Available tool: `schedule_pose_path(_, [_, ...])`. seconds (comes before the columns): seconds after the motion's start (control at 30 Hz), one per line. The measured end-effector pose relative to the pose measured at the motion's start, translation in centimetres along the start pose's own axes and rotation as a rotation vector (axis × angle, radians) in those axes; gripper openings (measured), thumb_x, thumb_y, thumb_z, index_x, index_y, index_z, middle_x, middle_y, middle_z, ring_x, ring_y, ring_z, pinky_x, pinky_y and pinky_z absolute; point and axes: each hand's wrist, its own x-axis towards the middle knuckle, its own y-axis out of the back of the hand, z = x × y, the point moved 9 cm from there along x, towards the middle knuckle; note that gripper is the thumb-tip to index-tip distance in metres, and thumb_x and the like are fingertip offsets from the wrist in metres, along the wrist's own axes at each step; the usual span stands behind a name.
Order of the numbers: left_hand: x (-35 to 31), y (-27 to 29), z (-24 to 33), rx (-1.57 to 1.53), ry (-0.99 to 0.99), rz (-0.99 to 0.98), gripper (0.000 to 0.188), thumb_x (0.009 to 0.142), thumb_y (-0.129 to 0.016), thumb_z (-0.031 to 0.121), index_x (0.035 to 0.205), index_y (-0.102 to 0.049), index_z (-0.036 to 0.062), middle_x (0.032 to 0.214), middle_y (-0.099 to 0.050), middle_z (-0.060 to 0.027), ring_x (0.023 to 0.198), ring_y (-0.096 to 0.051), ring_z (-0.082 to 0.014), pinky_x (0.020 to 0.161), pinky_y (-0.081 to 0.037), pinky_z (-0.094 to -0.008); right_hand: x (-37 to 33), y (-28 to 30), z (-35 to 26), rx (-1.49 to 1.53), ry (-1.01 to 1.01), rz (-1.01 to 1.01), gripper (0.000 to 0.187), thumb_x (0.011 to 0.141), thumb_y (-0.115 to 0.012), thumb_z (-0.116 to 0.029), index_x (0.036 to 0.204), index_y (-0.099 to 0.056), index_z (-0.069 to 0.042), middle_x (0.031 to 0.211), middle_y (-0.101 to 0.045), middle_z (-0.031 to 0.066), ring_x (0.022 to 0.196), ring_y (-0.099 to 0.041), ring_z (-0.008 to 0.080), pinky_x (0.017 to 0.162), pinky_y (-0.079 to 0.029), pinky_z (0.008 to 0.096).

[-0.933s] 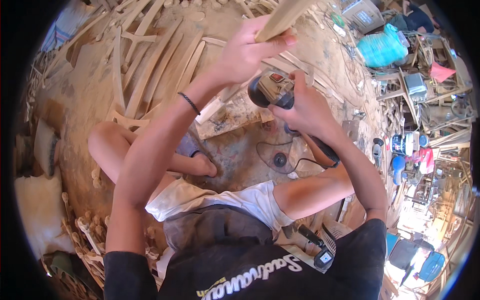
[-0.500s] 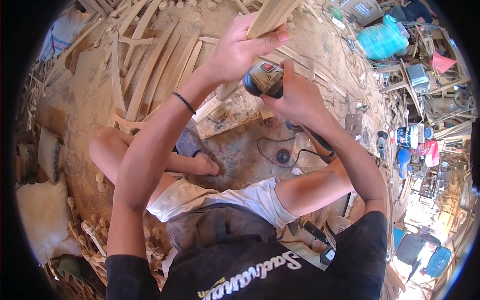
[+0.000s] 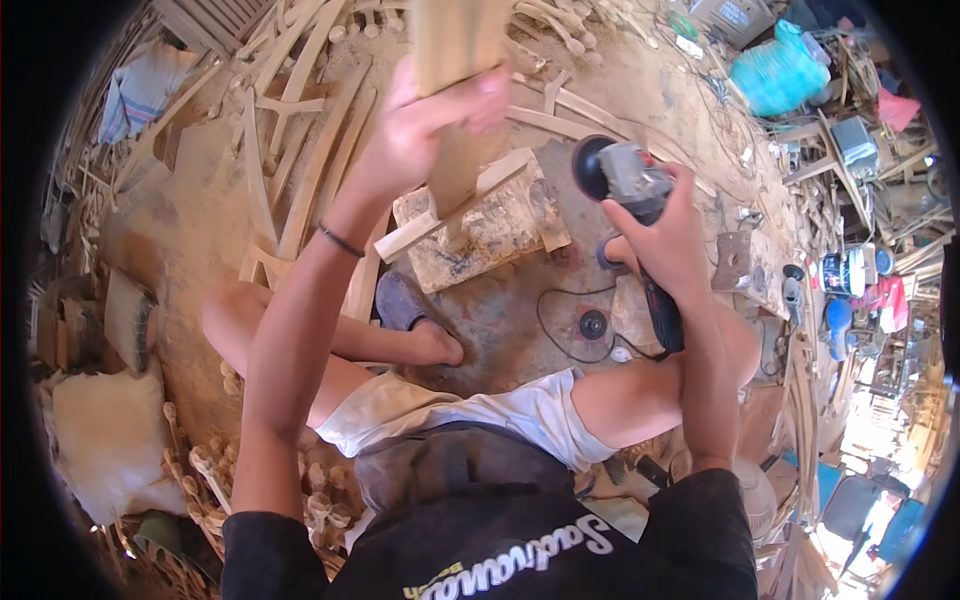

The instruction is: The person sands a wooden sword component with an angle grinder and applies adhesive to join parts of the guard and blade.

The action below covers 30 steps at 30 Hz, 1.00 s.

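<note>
My left hand (image 3: 425, 125) is raised at the top centre, its fingers wrapped round a flat wooden board (image 3: 460, 45). The board's lower end reaches down over a rough wooden block (image 3: 510, 225) on the ground, near a pale wooden strip (image 3: 408, 236). In my right hand (image 3: 668, 240) is an angle grinder (image 3: 635, 180), gripped by its body. The dark round disc (image 3: 592, 168) on its head faces left, apart from the board. Motion blurs the board and the left fingers.
A black cord (image 3: 542, 310) loops on the ground around a loose round disc (image 3: 592, 323). Curved wooden pieces (image 3: 320, 160) lie at the far left. My slippered foot (image 3: 405, 300) is beside the block. A turquoise bag (image 3: 780, 70) and stacked clutter stand at the right.
The grinder has moved right and toward me, away from the board. My left hand and the board have shifted left, and the board is now more upright in view.
</note>
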Motion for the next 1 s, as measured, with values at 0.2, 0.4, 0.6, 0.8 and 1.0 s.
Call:
schedule_pose_path(0.2, [-5.6,3.1,-2.5,0.163,0.169,0.022,0.073,0.105,-0.053,0.071,0.114,-0.069,0.0008,0.092,-0.066,-0.0126,0.092,-0.068,-0.0257,0.092,-0.054,-0.0455,-5.7,0.4,6.7,0.751,-0.318,0.299,0.078,0.092,-0.091,-0.02,0.147,-0.038,0.002,0.099,-0.071,0.0119,0.078,-0.067,0.0106,0.067,-0.054,0.0254])
schedule_pose_path(0.4, [-10.1,6.3,-4.7,0.215,0.183,0.447,0.069,0.107,-0.054,0.073,0.102,-0.059,0.0038,0.098,-0.07,-0.0152,0.091,-0.074,-0.0295,0.08,-0.064,-0.0487,-9.3,-2.5,9.8,0.684,-0.466,0.306,0.084,0.091,-0.093,-0.025,0.149,-0.039,0.003,0.107,-0.07,0.0127,0.078,-0.067,0.0123,0.068,-0.054,0.0266])
schedule_pose_path(0.6, [-10.6,9.0,-5.3,0.311,0.231,0.963,0.059,0.109,-0.063,0.06,0.106,-0.06,0.0007,0.083,-0.064,-0.0134,0.071,-0.069,-0.0289,0.063,-0.064,-0.0472,-9.9,-4.9,10.5,0.793,-0.482,0.285,0.083,0.089,-0.095,-0.025,0.147,-0.042,0.002,0.116,-0.068,0.0151,0.085,-0.069,0.0153,0.074,-0.057,0.0294])
schedule_pose_path(0.8, [-12.2,10.4,-7.5,0.164,0.328,1.141,0.048,0.102,-0.076,0.053,0.098,-0.061,0.0075,0.07,-0.053,-0.0024,0.049,-0.053,-0.0167,0.048,-0.054,-0.0317,-10.3,-4.9,10.7,0.575,-0.373,0.39,0.084,0.085,-0.097,-0.03,0.143,-0.046,0.005,0.125,-0.067,0.0196,0.112,-0.068,0.0283,0.103,-0.053,0.0394])
schedule_pose_path(1.0, [-17.5,13.3,-8.4,-0.07,0.166,1.269,0.033,0.098,-0.075,0.039,0.093,-0.054,0.0126,0.074,-0.054,-0.0002,0.051,-0.045,-0.0131,0.044,-0.038,-0.0292,-10.8,-7.2,10.9,0.544,-0.383,0.348,0.088,0.083,-0.097,-0.035,0.141,-0.045,0.005,0.128,-0.068,0.0262,0.118,-0.069,0.0334,0.105,-0.052,0.043])
